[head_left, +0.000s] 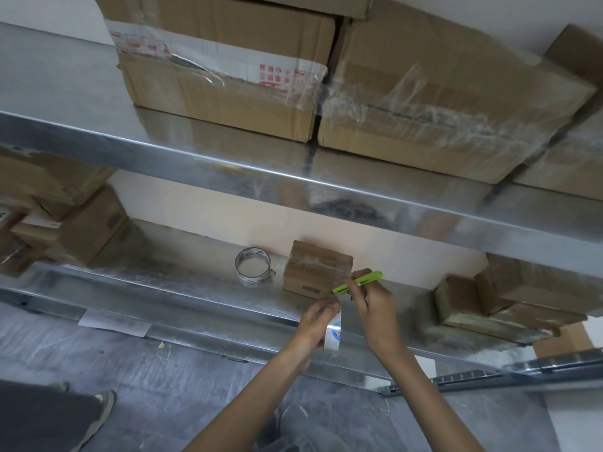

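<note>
Head view: two bare forearms reach up to a lower shelf [195, 288] of dull, shiny sheet metal.
Knife [359, 282]: slim, lime-green plastic, tilted, with its tip low and to the left.
Tape [333, 336]: glossy white strip with blue print; it hangs just below the knife tip, in front of the shelf edge.
Left hand [318, 321]: fingers pinch the tape's top.
Right hand [375, 308]: fingers curl round the knife, wrist bent.
Box [318, 269]: small, brown cardboard under clear film, just behind the knife.
Roll [253, 264]: clear ring, left of the box.
</note>
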Demonstrator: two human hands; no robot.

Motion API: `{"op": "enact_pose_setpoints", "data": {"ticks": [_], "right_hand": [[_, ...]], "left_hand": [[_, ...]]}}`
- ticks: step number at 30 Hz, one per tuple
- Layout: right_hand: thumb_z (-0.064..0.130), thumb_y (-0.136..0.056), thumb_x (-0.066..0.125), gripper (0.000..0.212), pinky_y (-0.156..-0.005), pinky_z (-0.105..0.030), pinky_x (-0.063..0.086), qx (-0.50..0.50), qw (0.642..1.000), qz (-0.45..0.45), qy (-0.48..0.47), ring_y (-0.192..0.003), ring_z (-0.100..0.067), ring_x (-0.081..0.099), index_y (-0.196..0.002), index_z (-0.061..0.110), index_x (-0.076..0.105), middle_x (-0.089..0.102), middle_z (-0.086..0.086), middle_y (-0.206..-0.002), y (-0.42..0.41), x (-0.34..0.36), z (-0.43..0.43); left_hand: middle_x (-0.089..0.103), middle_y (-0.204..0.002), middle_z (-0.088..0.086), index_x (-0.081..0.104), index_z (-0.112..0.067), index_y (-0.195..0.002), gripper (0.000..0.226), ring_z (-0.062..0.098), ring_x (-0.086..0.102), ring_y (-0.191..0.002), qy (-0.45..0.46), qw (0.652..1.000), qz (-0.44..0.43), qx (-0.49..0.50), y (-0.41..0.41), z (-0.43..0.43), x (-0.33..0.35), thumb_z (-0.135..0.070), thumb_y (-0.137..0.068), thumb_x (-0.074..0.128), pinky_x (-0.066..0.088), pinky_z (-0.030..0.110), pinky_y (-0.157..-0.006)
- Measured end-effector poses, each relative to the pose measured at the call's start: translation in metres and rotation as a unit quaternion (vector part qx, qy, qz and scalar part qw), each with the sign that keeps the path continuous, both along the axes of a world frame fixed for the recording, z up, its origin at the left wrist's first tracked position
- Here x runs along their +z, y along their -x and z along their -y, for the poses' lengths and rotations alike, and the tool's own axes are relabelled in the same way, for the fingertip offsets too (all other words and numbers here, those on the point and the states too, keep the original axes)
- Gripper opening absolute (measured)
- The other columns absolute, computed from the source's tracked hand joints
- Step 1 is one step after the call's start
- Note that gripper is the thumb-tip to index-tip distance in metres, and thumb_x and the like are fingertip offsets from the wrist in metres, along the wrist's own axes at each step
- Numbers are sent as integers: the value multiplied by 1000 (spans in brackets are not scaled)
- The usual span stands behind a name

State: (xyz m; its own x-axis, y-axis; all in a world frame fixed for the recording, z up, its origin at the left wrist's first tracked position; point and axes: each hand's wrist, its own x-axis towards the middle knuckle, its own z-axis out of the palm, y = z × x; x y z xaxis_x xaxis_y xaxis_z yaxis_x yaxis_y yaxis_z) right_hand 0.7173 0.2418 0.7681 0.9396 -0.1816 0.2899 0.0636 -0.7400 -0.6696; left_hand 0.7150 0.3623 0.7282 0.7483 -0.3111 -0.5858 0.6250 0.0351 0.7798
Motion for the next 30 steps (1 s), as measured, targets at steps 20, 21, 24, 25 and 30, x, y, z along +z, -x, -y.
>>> {"op": "enact_pose_setpoints", "data": {"ticks": [20,21,24,25,30], "right_hand": [[39,-88,41,44,-70,-32,50,21,999,13,42,-72,-27,65,-84,1,65,66,-9,-81,-2,-21,2],[36,-88,43,41,-68,-31,48,23,998,19,57,-70,-27,65,-83,2,65,66,-9,-80,-2,-22,3],[18,-85,57,17,-60,-34,52,31,993,31,109,-63,-27,64,-81,3,65,65,-9,-76,-6,-24,5],[11,-82,60,8,-55,-32,53,37,991,35,122,-61,-28,64,-82,4,64,64,-10,-74,-6,-25,6],[17,-83,57,16,-56,-32,52,42,990,33,129,-61,-27,62,-80,4,64,63,-9,-72,-9,-23,6]], "left_hand": [[66,-109,-1,60,-30,-114,20,12,61,-90,1,1000,0,4,-5,2,2,-33,-97,52,45,25,-71],[65,-112,-1,60,-29,-117,22,11,61,-90,0,1000,2,1,-5,2,2,-33,-97,51,45,25,-72],[63,-118,-3,59,-26,-121,26,7,60,-91,-10,1000,10,-7,-5,2,2,-33,-97,51,45,22,-71],[63,-118,-4,60,-25,-121,26,5,59,-90,-13,1000,13,-8,-5,2,3,-33,-97,51,44,21,-70],[61,-118,-5,59,-24,-122,26,-1,56,-87,-25,999,21,-14,-8,2,4,-31,-98,51,42,19,-67]]}}
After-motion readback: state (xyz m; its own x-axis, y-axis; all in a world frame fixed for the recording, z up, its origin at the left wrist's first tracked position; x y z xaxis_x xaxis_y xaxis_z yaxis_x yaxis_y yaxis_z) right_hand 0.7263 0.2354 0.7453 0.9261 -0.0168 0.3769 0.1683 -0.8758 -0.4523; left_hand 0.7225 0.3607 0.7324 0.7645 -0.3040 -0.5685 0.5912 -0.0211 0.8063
